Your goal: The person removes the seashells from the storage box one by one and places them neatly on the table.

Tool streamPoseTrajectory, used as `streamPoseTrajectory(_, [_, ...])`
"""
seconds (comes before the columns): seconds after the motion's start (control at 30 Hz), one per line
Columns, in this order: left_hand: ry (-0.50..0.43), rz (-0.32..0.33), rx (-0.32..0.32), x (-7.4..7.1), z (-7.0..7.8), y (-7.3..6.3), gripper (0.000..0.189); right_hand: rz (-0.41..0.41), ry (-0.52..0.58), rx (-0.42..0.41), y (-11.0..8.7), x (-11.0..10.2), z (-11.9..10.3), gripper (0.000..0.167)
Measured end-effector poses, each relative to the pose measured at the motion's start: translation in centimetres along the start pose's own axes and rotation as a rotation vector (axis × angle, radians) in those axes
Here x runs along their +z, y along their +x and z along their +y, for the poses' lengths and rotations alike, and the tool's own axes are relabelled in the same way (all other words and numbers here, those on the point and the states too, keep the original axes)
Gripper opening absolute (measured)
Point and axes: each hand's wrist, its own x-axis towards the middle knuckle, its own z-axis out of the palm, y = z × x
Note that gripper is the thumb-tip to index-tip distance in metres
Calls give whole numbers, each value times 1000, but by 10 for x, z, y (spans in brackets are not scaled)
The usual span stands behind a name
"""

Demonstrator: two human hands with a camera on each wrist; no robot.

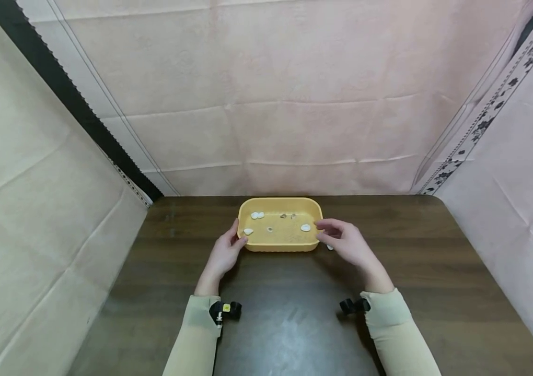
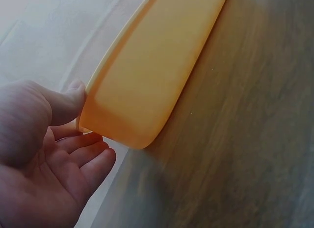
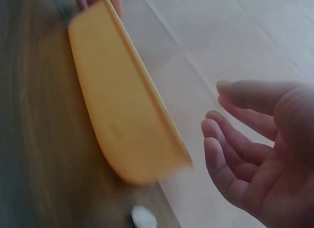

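A shallow yellow plastic tray (image 1: 279, 241) sits on the table with several small white shell-like pieces and smaller brownish bits scattered on its bottom. At its left end my left hand (image 1: 226, 254) pinches the rim, the thumb (image 2: 68, 102) on top and the fingers curled beneath. Beyond the opposite end is my right hand (image 1: 348, 243), its fingers loosely bent and a gap between them and the tray in the right wrist view. Nothing shows in that hand. One white piece (image 3: 143, 217) lies on the table beside the tray's right end, partly covered by the right hand in the head view.
The brown wooden table (image 1: 191, 219) has a glossy dark area in front of the tray. Pale cloth (image 1: 294, 104) hangs behind the table and on both sides. Black wrist cameras are strapped over both sleeves (image 1: 389, 318).
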Motion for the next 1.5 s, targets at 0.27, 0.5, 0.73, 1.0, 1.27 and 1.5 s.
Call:
streamPoseTrajectory(0.27, [-4,-5,-9,0,-2,0,67,-155,-42,-108,38,47,-21,30])
streamPoseTrajectory(0.5, [-5,-5,-2,-1,-3,0,64,-305,-116,-123,66,83,-22,31])
streamPoseTrajectory(0.73, [-7,-7,16,-2,-2,-2,62,-379,-110,-80,90,110,-24,32])
streamPoseTrajectory(1.0, [4,-5,39,-1,-4,-1,63,-348,-60,73,107,138,-33,37])
streamPoseTrajectory(1.27, [-3,4,41,-1,-1,-1,62,-313,-294,32,117,155,-39,38])
streamPoseTrajectory(1.5, [-9,3,60,-3,-2,0,62,-305,-341,-5,122,162,-36,34])
